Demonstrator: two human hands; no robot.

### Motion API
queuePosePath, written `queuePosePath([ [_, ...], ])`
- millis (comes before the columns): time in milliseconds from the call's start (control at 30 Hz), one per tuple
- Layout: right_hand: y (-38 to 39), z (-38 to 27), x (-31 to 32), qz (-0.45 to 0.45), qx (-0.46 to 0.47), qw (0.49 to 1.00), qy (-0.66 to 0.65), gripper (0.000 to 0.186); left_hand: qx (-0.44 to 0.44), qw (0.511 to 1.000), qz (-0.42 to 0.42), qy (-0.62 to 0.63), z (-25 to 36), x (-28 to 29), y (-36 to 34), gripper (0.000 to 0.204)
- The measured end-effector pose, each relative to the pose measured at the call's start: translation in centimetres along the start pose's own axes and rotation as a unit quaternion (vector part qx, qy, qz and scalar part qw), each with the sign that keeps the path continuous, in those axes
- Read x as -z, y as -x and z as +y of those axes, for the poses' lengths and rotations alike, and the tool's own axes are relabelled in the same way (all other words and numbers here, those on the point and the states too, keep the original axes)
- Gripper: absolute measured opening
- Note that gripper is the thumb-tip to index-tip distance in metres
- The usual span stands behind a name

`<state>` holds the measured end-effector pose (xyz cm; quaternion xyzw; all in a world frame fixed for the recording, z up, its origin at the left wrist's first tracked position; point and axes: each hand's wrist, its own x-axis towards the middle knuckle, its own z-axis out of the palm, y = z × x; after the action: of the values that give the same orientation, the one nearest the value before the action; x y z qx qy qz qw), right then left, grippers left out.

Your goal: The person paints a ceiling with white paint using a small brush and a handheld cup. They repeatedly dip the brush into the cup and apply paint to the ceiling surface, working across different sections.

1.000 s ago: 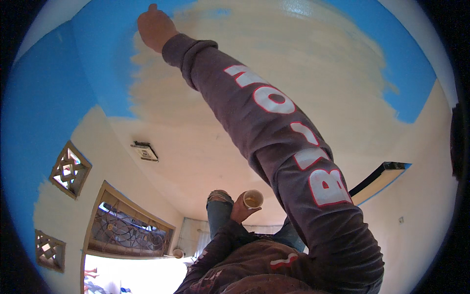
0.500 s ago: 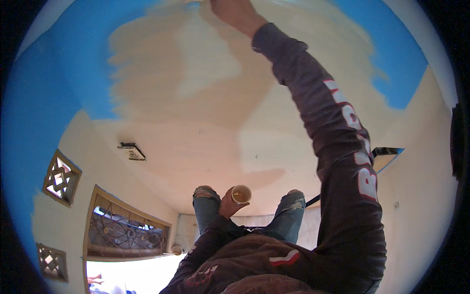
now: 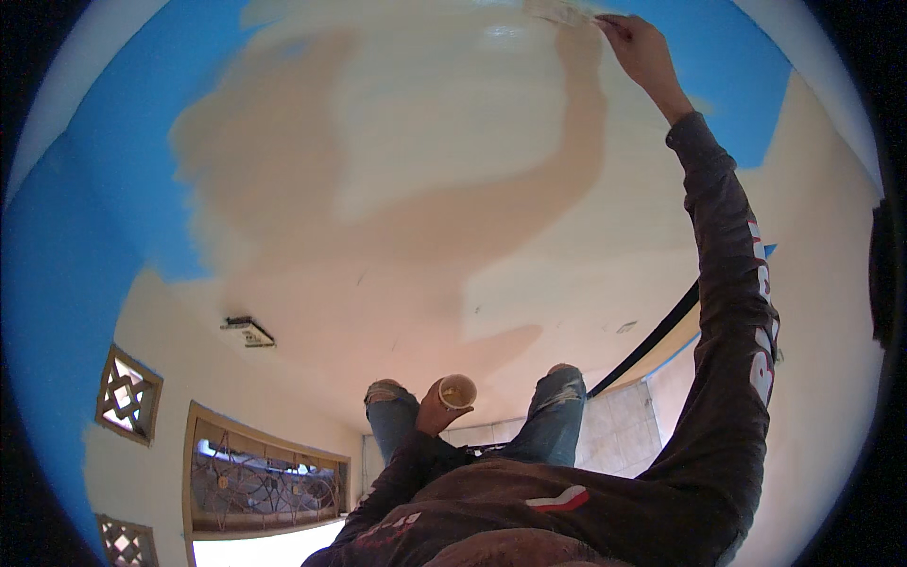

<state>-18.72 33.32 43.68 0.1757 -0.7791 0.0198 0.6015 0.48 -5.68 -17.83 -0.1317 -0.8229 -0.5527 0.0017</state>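
Observation:
High on the wall, my right hand [image 3: 647, 59] pinches the handle of a wide, flat paintbrush [image 3: 563, 12]. Its bristles lie against a wet, shiny patch of cream paint [image 3: 501, 71] that covers much of the blue. The bristle end sits close to the top edge of the picture. Low between my knees, my left hand [image 3: 434, 412] is wrapped round a pale round cup [image 3: 457, 391]. Some light paint shows inside the cup, though how much I cannot tell.
Blue paint [image 3: 85, 217] covers the left wall's upper part and the top corners. A switch box [image 3: 248, 332] is set in the wall, left of centre. Lattice vents [image 3: 129, 394] and a grilled window [image 3: 269, 482] are at lower left. My bent knees [image 3: 557, 402] face the wall.
My right hand has moved right along the upper wall, and the brush now shows in view. The whole view has shifted slightly. My left hand still holds the cup low between my knees.

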Motion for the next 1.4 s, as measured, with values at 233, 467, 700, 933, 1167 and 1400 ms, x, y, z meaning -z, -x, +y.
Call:
queuePosePath([
  [233,4.3,10.7,3.3,-0.052,-0.116,0.992,-0.026,0.033,0.006,0.999,-0.005,-0.035,1.0,0.5,0.2,0.085],
  [467,7.5,15.5,6.9,0.002,-0.121,0.979,0.162,0.026,-0.007,0.998,0.009,-0.054,0.6,0.3,-0.1,0.085],
  [700,6.5,13.8,3.7,0.009,-0.052,0.966,0.253,0.020,-0.040,0.998,-0.002,-0.038,-0.2,0.0,-0.5,0.084],
  [933,3.3,-2.3,-2.1,0.095,-0.036,0.991,0.089,0.038,-0.032,0.999,0.008,-0.033,0.5,0.4,-0.1,0.082],
  [1167,0.0,-15.1,-3.5,0.013,-0.202,0.979,-0.019,0.045,-0.005,1.000,-0.004,-0.018,1.5,0.5,-0.1,0.083],
  [1400,-1.0,-20.8,-4.5,0.033,-0.061,0.995,-0.072,0.029,-0.014,0.999,0.017,-0.030,0.5,0.3,0.0,0.082],
])
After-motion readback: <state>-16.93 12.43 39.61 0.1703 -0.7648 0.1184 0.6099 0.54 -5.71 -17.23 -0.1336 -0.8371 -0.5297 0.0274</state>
